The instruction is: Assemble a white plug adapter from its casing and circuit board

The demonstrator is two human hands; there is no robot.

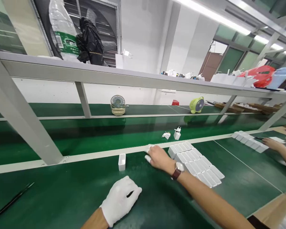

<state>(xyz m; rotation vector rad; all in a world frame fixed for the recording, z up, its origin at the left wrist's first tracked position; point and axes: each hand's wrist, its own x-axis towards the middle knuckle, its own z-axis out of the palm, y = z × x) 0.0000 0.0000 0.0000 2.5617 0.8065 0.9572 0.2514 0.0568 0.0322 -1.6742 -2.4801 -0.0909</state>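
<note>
The left hand [121,200], in a soft white cloth glove, lies loosely curled and empty on the matte green bench [62,190]. The bare right hand [158,158], fingertips capped white, rests flat beside glossy rectangular white blocks [196,163], gripping nothing.

Light: I see bright ceiling tubes [216,19], upper right.
Glare: sheen on green belt [133,127].
Edges: I see bowed lines.
</note>
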